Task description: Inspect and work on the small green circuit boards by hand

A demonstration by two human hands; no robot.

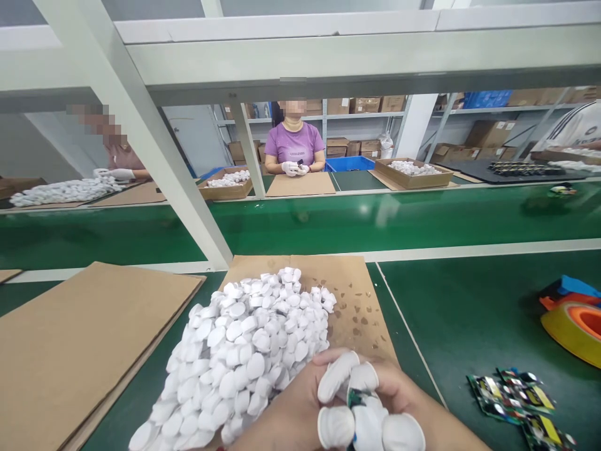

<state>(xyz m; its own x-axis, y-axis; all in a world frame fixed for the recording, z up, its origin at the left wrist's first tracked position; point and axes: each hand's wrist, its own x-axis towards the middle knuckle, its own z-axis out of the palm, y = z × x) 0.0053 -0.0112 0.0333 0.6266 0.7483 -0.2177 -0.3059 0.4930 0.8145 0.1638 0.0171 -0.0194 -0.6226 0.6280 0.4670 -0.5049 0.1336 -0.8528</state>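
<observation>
Green table [446,307], shelves [366,115] behind

Left hand [314,382] and right hand [394,388] meet above the table, white-covered fingers [342,374] curled closed around a small circuit board [357,396], mostly hidden; it should be light, stiff and fragile, safest gripped by its edges; white pieces [248,351] heap on cardboard [373,300] nearby; co-workers [295,147] sit beyond a glossy green strip [422,219].

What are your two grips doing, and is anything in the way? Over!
Left grip, right grip: together, holding green part. Part mostly hidden by white-covered fingertips. White pile at left, nothing seen blocking.
</observation>
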